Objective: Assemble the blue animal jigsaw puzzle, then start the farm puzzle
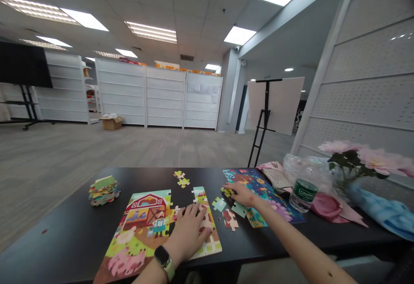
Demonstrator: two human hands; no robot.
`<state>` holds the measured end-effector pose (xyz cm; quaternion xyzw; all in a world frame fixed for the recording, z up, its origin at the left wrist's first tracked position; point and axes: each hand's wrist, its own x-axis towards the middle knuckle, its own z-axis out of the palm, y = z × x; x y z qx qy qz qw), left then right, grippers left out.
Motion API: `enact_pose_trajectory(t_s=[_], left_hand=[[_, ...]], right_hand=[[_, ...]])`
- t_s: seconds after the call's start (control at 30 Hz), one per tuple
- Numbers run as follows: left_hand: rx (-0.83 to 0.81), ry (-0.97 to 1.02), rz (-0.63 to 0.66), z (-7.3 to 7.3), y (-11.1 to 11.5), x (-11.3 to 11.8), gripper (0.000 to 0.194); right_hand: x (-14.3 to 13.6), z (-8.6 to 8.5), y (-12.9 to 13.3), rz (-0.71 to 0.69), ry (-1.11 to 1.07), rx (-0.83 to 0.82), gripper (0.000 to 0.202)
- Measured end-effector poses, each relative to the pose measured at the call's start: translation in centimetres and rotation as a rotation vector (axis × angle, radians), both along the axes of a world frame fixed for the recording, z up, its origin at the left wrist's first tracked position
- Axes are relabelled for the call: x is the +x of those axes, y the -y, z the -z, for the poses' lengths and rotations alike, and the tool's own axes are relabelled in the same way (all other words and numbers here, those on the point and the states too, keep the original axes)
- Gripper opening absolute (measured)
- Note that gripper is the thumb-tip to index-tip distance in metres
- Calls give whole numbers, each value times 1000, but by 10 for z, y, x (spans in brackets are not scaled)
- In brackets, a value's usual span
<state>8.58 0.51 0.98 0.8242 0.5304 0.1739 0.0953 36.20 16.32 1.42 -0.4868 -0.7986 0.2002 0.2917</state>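
A partly joined farm puzzle (142,219) lies on the black table, with a gap near its upper middle. My left hand (189,230) rests flat on its right part, fingers spread, a watch on the wrist. Farther right, my right hand (241,193) has its fingertips on a yellow-green puzzle piece (227,191). Near that hand lie a pale green piece (219,204), another green piece (239,209) and a brown-and-white piece (230,220). Two joined-looking yellow pieces (183,182) sit beyond the puzzle. Part of the puzzle is hidden under my left hand.
A stack of puzzle pieces (104,191) stands at the table's left. On the right are a blue picture sheet (281,204), a water bottle (303,193), pink cloth (333,208) and a vase of pink flowers (377,159). An easel (265,115) stands behind the table.
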Motion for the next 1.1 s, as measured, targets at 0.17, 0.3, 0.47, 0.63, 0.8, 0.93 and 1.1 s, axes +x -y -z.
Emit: enact_pose_trajectory(t_s=[0.17, 0.3, 0.47, 0.63, 0.8, 0.93, 1.1], left_hand=[[-5, 66, -29, -3, -8, -17, 47], [77, 164, -140, -12, -18, -48, 43], [132, 134, -184, -14, -25, -91, 32], [114, 110, -141, -10, -22, -116, 28], [84, 128, -97, -12, -15, -128, 28], [46, 114, -77, -13, -12, -134, 24], [33, 114, -47, -12, -11, -135, 20]], right_hand=[[-12, -2, -11, -5, 58, -68, 54], [-20, -11, -19, 46, 25, -83, 47], [-46, -19, -12, 71, -101, -41, 16], [-116, -6, 36, -46, -244, -120, 36], [-177, 7, 99, -169, -310, -264, 24], [-189, 7, 113, -141, -210, -207, 20], [-187, 5, 108, -186, -247, -346, 26]])
